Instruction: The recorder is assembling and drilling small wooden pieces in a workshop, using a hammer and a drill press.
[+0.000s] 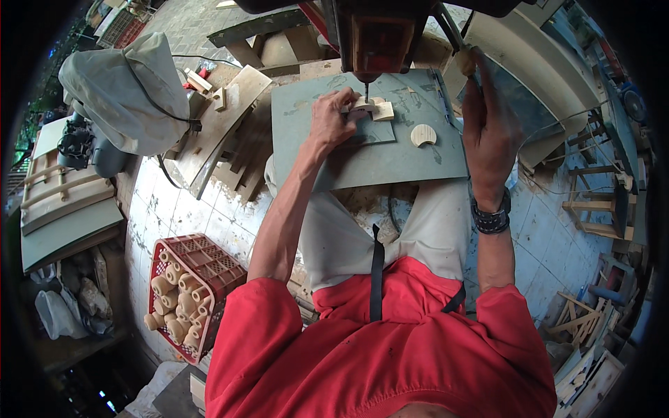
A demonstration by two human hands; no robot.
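Observation:
My left hand [333, 120] is closed on a small rounded wooden piece [363, 104], pressing it down under the drill bit [366, 90] of a drill press [380, 35]. Next to that piece, a pale wooden block [382, 111] sits on a dark flat plate [373, 134]. Raised at the right, my right hand [492, 136] has its fingers round the wooden knob of the drill press lever [465, 61]. A round wooden disc with a notch cut from its edge [423, 135] lies on the grey work board [411, 167]. Whether the bit touches the wood, I cannot tell.
A red plastic crate [202, 254] of turned wooden pieces [182, 303] stands on the tiled floor at the left. Boards [219, 132] and a cloth-covered machine [129, 97] are beyond it. Wooden stools [592, 209] and scrap strips [578, 317] are at the right.

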